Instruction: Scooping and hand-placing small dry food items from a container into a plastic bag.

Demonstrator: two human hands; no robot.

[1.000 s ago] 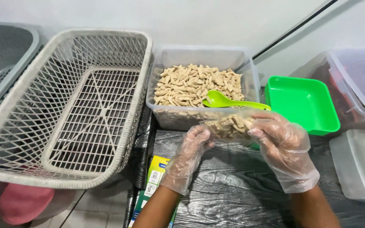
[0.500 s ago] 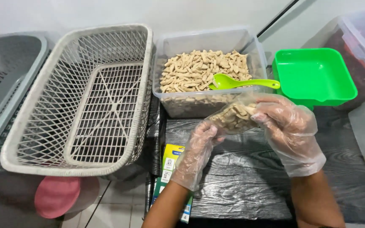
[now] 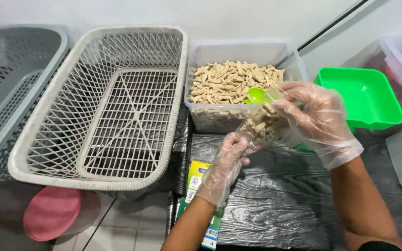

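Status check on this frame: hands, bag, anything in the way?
Both hands gloved: left hand pinches the bag low, right hand grips its top. Bag of beige snacks held just in front of the snack tub. Green scoop in the tub behind it. Nothing blocking.

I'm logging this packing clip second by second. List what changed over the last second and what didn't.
The right hand rose with the clear snack bag, which now tilts toward the clear tub of snack sticks, hiding most of the green scoop. The left hand dropped to the bag's lower corner. Nothing was let go. The white basket, green tray and tub kept their places.
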